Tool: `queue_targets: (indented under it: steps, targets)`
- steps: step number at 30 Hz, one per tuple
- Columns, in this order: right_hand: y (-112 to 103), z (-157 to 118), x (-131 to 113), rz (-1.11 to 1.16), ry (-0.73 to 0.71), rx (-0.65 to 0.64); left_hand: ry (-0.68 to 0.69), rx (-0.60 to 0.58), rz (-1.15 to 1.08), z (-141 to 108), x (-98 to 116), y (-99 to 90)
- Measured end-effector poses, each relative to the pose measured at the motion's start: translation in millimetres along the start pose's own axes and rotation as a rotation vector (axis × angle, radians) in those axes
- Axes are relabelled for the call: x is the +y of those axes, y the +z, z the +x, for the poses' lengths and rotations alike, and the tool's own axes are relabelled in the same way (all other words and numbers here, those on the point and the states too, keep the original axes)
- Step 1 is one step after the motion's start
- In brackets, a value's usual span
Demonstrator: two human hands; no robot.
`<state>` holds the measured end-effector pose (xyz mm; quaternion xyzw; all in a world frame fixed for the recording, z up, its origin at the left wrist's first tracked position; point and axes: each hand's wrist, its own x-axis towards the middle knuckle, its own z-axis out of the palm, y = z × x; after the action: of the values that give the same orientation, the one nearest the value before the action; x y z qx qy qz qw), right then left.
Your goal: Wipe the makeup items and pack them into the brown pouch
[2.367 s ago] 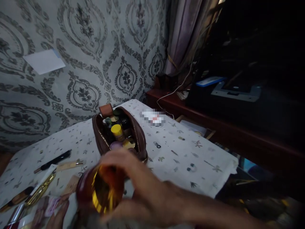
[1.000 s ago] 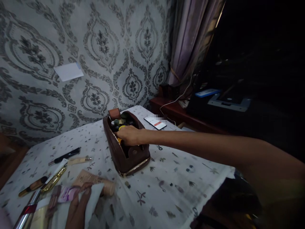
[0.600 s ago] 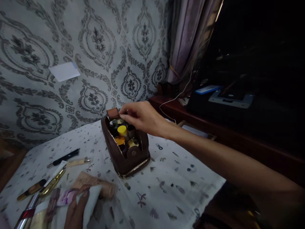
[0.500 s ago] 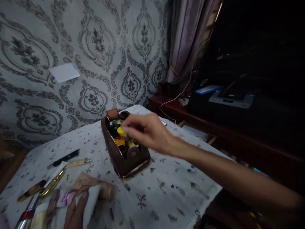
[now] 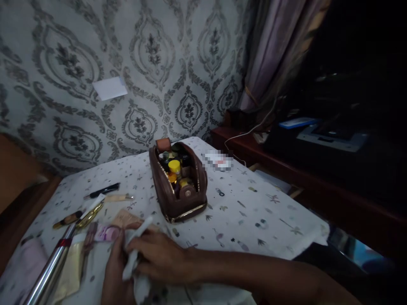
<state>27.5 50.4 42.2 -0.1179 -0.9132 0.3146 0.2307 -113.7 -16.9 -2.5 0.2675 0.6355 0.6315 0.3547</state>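
At the lower left of the head view, my left hand [image 5: 116, 267] is closed on a white cloth or wipe [image 5: 142, 226]. Across from it, my right hand [image 5: 167, 256] curls its fingers onto the same cloth. Anything wrapped inside is hidden by the fingers and blur. Just behind the hands lies a beige tube [image 5: 125, 217], partly covered. A pink-and-white tube [image 5: 106, 232] is beside my left hand. Farther back, a brown zip bag [image 5: 178, 212] stands unzipped, with several small bottles and a yellow-capped jar [image 5: 174, 166] inside.
Several cosmetics lie at left: a dark pen-like tube [image 5: 103, 190], a gold tube [image 5: 90, 215], a silver tube with a red band [image 5: 52, 267] and a cream tube [image 5: 71, 271]. A blurred-out flat item [image 5: 218, 160] lies right of the bag. An open drawer [image 5: 276, 182] borders the table.
My right hand has moved from above the open bag down and left to the cloth at my left hand. The camera view has shifted left.
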Motion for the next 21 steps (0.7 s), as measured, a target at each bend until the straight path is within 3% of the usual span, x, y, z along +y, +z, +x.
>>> queue_targets:
  steps: [3, 5, 9, 13, 17, 21]
  targets:
    - [12.7, 8.8, 8.4, 0.294, 0.174, 0.218, -0.058, 0.000, -0.062, -18.0, -1.3, 1.2]
    - [17.8, 11.8, 11.8, 0.404, 0.240, 0.263, -0.094, -0.013, -0.104, -23.2, 1.7, 5.0]
    - [25.1, 11.8, 13.4, 0.544, 0.248, 0.154, -0.130, -0.002, -0.238, -14.7, 7.7, 13.3]
    - [28.2, 11.1, 7.7, 0.729, 0.279, 0.078, -0.104, -0.021, -0.404, 2.1, 12.2, 9.2]
    - [24.9, 21.7, 3.2, 0.725, 0.368, 0.155, -0.053, -0.015, -0.460, 14.2, 23.9, -3.0]
    - [25.4, 38.8, 17.6, 0.547, 0.381, 0.299, 0.050, -0.024, -0.434, 22.8, 33.8, -12.5]
